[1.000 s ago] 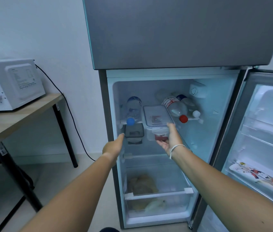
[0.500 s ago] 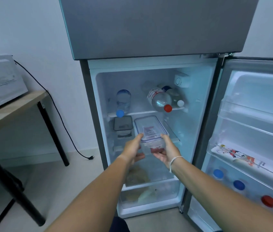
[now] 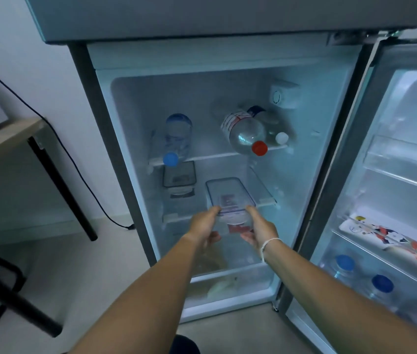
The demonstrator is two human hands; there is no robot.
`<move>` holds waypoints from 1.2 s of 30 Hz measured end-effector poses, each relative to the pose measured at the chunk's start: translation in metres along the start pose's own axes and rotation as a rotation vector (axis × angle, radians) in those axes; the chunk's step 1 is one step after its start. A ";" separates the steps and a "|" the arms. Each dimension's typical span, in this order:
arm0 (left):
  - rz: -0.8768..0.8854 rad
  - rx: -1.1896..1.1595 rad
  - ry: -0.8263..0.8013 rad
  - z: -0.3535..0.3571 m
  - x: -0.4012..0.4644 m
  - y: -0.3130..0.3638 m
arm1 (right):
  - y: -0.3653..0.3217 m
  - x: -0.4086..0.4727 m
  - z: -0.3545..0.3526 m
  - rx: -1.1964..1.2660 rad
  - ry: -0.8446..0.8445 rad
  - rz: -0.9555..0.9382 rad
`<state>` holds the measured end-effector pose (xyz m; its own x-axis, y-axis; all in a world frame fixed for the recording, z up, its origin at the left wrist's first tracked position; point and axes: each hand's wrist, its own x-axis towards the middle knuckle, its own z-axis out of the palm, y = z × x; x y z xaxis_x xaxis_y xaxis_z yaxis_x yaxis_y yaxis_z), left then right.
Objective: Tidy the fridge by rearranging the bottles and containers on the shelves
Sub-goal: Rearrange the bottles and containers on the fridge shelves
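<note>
At the front edge of the middle shelf (image 3: 266, 201) inside the open fridge (image 3: 130, 139), both hands grip a clear lidded container (image 3: 230, 198); left hand (image 3: 203, 227) clasps its left near corner, fingers curled under, thumb on top; right hand (image 3: 259, 229) clasps the right near corner the same way, w/ a white band (image 3: 268, 245) on that wrist; container sits partly on the shelf, near end sticking out past the edge; sth red shows inside, can't tell what. Just left & further back on the same shelf, a 2nd container w/ dark lid (image 3: 179, 176), apart from the held one. Top shelf: blue-capped bottle (image 3: 176, 139) lying on its side at left, cap toward the front; red-capped bottle (image 3: 247, 131) lying at right, touching a white-capped bottle (image 3: 280, 136) beside it. Bottom drawer (image 3: 240, 279) holds pale food, blurred. Door (image 3: 406, 175) swung open to the right; a printed flat pack (image 3: 386, 235) lies on a door rack; below it 2 blue caps & 1 red cap of standing bottles (image 3: 381, 283). Left of the fridge, a wood-topped table (image 3: 5, 137) w/ black legs; a black cable (image 3: 74, 159) runs down the wall.
</note>
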<state>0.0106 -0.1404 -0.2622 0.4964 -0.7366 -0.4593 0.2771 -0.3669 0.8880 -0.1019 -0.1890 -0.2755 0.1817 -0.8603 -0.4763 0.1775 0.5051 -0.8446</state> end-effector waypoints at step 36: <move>0.431 1.602 0.186 -0.063 0.182 0.039 | 0.019 0.176 0.056 -0.256 0.170 -0.096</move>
<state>0.1633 -0.2533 -0.3126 0.4243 -0.9017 -0.0836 -0.9044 -0.4265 0.0103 -0.0127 -0.3276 -0.3617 0.0083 -0.9134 -0.4070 -0.0673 0.4056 -0.9116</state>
